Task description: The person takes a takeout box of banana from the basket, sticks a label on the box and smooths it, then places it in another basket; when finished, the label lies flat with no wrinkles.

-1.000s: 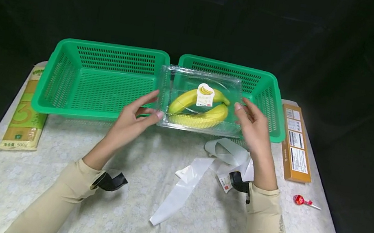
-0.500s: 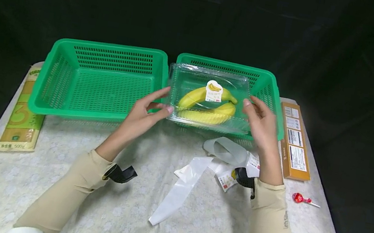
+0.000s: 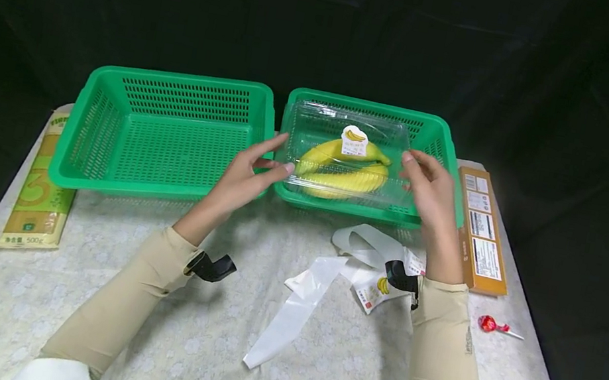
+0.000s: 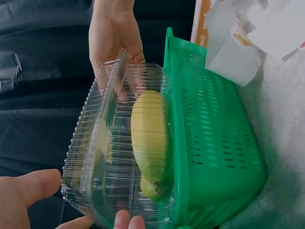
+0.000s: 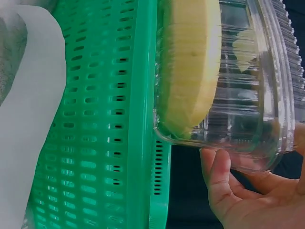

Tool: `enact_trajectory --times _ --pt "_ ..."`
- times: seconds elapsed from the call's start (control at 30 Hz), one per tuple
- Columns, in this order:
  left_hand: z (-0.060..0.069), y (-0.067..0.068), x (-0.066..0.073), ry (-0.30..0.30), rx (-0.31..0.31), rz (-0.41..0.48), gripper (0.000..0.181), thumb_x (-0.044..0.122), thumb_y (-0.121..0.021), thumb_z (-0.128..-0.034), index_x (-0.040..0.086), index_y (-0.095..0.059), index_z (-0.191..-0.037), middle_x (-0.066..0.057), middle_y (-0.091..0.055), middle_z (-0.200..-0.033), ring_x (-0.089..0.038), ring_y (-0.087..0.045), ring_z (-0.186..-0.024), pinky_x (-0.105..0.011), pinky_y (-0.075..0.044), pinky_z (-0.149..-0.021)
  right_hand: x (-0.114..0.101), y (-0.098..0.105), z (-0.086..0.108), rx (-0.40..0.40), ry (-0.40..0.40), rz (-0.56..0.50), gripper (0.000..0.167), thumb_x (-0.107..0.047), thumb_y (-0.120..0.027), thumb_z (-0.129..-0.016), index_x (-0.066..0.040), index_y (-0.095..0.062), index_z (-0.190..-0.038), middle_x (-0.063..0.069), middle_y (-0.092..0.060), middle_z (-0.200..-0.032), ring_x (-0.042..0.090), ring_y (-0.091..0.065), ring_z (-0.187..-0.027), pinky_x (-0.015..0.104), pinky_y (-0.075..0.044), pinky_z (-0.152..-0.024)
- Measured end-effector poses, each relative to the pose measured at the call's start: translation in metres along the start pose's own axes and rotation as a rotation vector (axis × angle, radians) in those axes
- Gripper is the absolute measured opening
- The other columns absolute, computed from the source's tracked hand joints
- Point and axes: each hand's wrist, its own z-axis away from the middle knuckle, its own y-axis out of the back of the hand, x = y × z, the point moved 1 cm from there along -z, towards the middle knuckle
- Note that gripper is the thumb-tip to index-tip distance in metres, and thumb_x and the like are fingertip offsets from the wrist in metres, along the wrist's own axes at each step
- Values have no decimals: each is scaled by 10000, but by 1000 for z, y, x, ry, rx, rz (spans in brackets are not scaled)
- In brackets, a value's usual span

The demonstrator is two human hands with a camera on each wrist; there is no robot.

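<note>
A clear plastic clamshell box is held level over the right green basket. Two yellow bananas show through it, and a white banana label sits on its lid. My left hand grips the box's left end between thumb and fingers. At the opposite end, my right hand holds it with the thumb on top and fingertips beneath, as the right wrist view shows. In the left wrist view the box's underside is close to the basket's rim; whether they touch I cannot tell.
To the left stands another green basket, with a yellow-green 500 g packet beside it. A brown carton and a red lollipop lie at the right. White strips with banana labels lie in front on the patterned cloth.
Both hands have carried the box of bananas to the right and slightly away, from between the two baskets to over the right one. The other things keep their places.
</note>
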Motion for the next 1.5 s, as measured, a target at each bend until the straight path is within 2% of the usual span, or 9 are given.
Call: enact_trajectory --times 0.23,0.4,0.57,0.63,0.73,0.87,1.1,1.2,1.5 --pt "-9 -5 -5 89 -91 -48 752 360 -651 -968 270 -256 -1601 -52 -318 -1647 -254 -472 -1418 -519 -455 -1092 9 -2 -8 -25 11 74 610 -419 -556 -1014 -67 -449 -1501 191 -549 -1459 182 -576 -1180 222 -494 -864" --pt "-13 -13 -6 63 -92 -194 790 363 -640 -977 204 -203 -1616 -132 -312 -1640 -310 -506 -1382 -500 -495 -1047 19 -5 -11 -48 -12 86 602 -392 -548 -1023 -60 -428 -1511 212 -541 -1461 316 -581 -1252 308 -512 -948" --pt "-23 -30 -4 20 -41 -378 790 354 -602 -993 144 -170 -1620 -187 -292 -1641 -382 -367 -1476 -557 -312 -1197 26 -4 -16 -64 -69 62 594 -355 -507 -1044 -48 -377 -1536 240 -511 -1474 362 -541 -1300 442 -464 -1087" --pt "-27 -37 -4 16 -23 -437 793 343 -583 -999 122 -144 -1622 -187 -239 -1663 -385 -226 -1544 -568 -193 -1246 29 -4 -19 -67 -85 66 590 -344 -489 -1051 -43 -362 -1542 251 -513 -1463 372 -532 -1305 462 -444 -1100" --pt "-31 -45 -7 7 -1 -517 787 331 -567 -1003 74 -144 -1615 -208 -217 -1665 -390 -174 -1560 -585 -86 -1262 32 -5 -23 -76 -94 96 577 -327 -474 -1057 -44 -354 -1546 251 -496 -1473 381 -498 -1340 488 -413 -1102" --pt "-33 -47 -12 -5 12 -588 744 320 -563 -1003 46 -210 -1598 -195 -250 -1659 -353 -124 -1579 -604 -3 -1256 34 -9 -29 -84 -90 203 544 -300 -453 -1067 -42 -366 -1539 253 -458 -1512 401 -454 -1397 535 -407 -1108" --pt "-30 -46 -24 -52 -55 -734 577 365 -499 -1028 98 -416 -1532 -170 -361 -1617 -327 -64 -1591 -651 -5 -1236 37 -18 -33 -162 -85 480 549 -249 -408 -1082 -1 -294 -1558 300 -404 -1538 458 -408 -1420 587 -379 -1127" --pt "-29 -46 -26 -64 -54 -743 546 364 -490 -1031 112 -452 -1514 -168 -373 -1611 -323 -58 -1592 -659 4 -1231 38 -20 -34 -190 -81 545 585 -277 -404 -1081 3 -252 -1571 305 -390 -1546 464 -392 -1426 593 -350 -1147" --pt "-27 -45 -27 -83 -50 -762 542 385 -480 -1035 137 -454 -1516 -155 -380 -1611 -309 -66 -1594 -654 19 -1233 39 -19 -36 -211 -84 561 612 -303 -398 -1083 14 -226 -1577 310 -368 -1559 473 -369 -1439 609 -330 -1157"
